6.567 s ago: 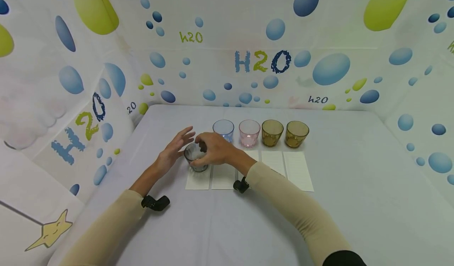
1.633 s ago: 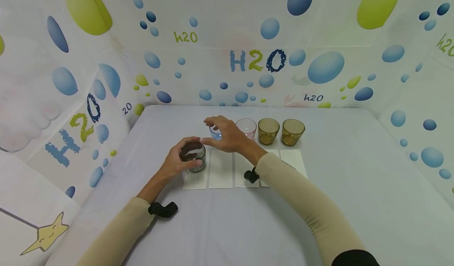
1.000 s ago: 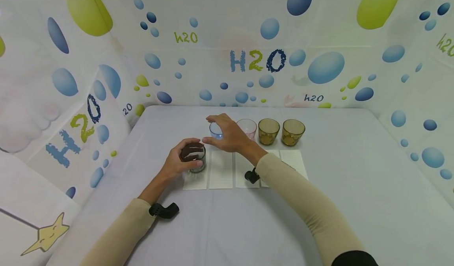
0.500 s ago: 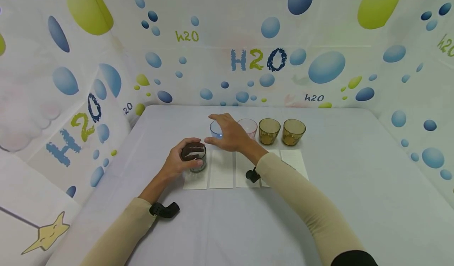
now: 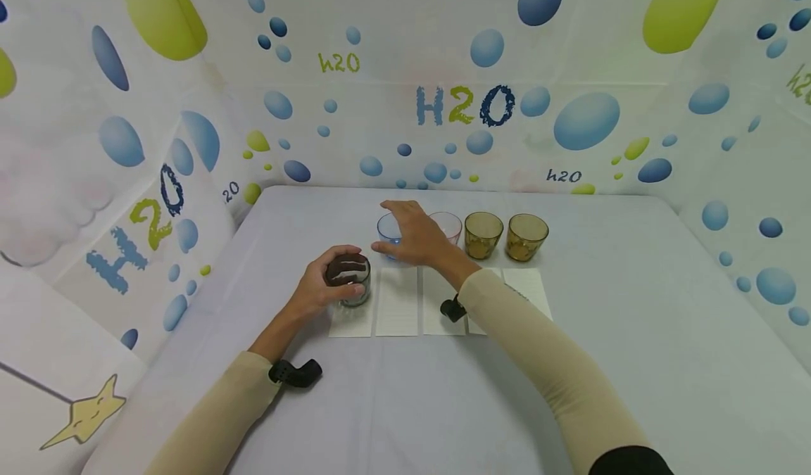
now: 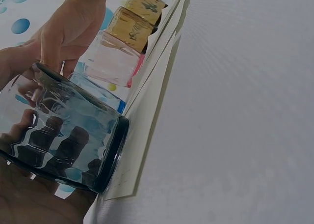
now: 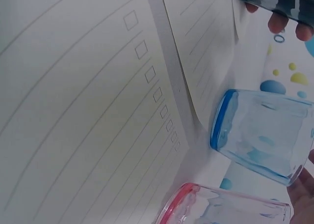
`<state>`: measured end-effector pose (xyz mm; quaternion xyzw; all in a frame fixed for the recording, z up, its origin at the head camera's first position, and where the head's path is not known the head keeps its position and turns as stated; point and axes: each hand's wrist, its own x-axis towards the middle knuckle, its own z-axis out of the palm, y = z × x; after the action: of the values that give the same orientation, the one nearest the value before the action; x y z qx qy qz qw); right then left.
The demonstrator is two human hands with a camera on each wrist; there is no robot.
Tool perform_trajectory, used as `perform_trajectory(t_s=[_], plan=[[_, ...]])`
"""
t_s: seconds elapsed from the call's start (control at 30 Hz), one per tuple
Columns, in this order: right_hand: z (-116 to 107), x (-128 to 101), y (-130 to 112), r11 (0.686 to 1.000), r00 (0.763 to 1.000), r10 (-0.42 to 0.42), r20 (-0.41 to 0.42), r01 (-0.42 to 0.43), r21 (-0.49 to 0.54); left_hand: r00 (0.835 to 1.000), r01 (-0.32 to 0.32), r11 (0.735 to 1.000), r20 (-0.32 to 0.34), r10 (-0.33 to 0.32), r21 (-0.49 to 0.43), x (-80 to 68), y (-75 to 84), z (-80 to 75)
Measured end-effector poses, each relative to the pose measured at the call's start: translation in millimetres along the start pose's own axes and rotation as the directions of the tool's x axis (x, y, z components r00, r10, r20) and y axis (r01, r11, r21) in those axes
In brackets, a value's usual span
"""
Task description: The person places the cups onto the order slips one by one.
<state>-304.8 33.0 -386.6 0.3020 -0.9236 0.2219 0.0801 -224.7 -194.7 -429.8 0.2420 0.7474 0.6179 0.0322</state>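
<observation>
Bubble-print H2O walls (image 5: 462, 105); pale grey tabletop (image 5: 633, 334).

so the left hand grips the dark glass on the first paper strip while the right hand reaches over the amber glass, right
Not quite: the right hand reaches over the blue glass, not an amber one, as the head view shows. The left hand does grip the dark glass on the first paper strip.

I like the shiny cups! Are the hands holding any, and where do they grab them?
The left hand grips the dark glass round its side. The right hand reaches over the blue glass; a grip cannot be told.
</observation>
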Motion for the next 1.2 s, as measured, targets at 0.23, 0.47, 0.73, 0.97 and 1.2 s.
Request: perform_trajectory(t_s=[0.23, 0.47, 0.73, 0.97, 1.2], plan=[[-3.5, 2.5, 2.5, 0.999, 0.998, 0.045, 0.034, -0.044, -0.004, 1.0, 0.003, 1.0, 0.0, -0.003, 0.003, 0.5, -0.4, -0.6], [-5.2, 4.7, 5.1, 0.995, 0.994, 0.09, 0.057, -0.088, -0.035, 0.999, 0.032, 0.999, 0.006, -0.032, -0.007, 0.0, 11.7, 1.0], [-7.8, 5.0, 5.5, 0.994, 0.99, 0.103, 0.096, -0.099, -0.045, 0.999, 0.045, 0.999, 0.01, -0.045, -0.013, -1.3, 22.1, 2.5], [-8.0, 8.7, 5.5, 0.988, 0.981, 0.143, 0.133, -0.135, -0.068, 0.999, 0.04, 0.999, -0.002, -0.04, 0.001, 0.5, 3.4, -0.7], [-9.0, 10.8, 6.8, 0.982, 0.967, 0.185, 0.176, -0.173, -0.081, 0.999, 0.033, 0.999, -0.003, -0.033, 0.008, -0.1, 2.2, -0.9]])
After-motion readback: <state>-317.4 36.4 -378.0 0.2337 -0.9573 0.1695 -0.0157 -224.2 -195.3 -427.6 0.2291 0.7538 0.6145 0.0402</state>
